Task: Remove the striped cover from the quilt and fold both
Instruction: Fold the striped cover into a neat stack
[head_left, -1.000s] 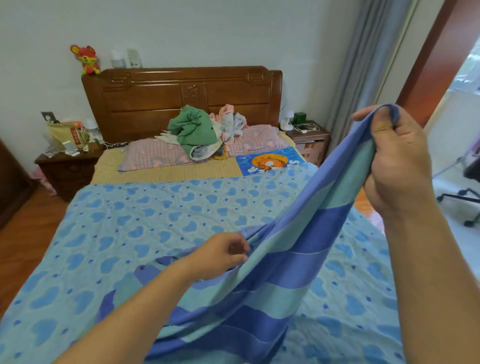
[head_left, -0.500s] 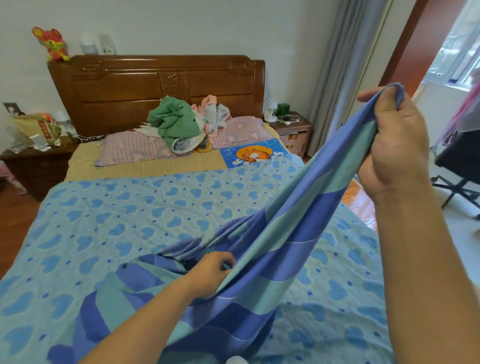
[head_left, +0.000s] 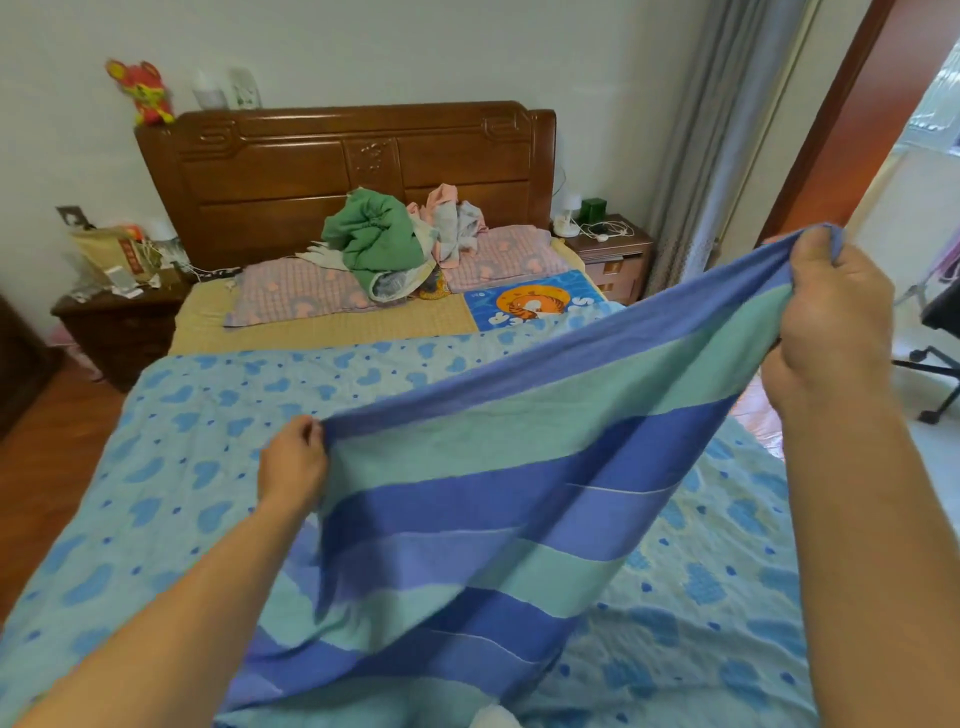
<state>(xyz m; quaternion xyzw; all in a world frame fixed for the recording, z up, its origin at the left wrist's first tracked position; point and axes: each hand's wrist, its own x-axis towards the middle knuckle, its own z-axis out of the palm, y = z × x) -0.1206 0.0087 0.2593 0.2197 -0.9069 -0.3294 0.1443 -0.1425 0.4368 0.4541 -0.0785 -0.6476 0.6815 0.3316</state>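
The striped cover (head_left: 493, 499), banded in blue and teal, hangs stretched between my two hands above the bed. My left hand (head_left: 291, 467) grips its upper edge low at the centre left. My right hand (head_left: 826, 322) grips the other end of that edge, held higher at the right. The lower part of the cover drapes down onto the quilt (head_left: 208, 441), a light blue one with darker heart shapes, which lies spread flat over the bed.
A wooden headboard (head_left: 343, 166) stands at the far end, with pink pillows (head_left: 291, 291) and a heap of green and pink clothes (head_left: 384, 239) before it. Nightstands (head_left: 613, 254) flank the bed. An office chair (head_left: 940, 332) stands on the floor at the right.
My left hand has slid left along the cover's edge and lifted it, so the bunched cover is now stretched wide between both hands. My right hand stays raised.
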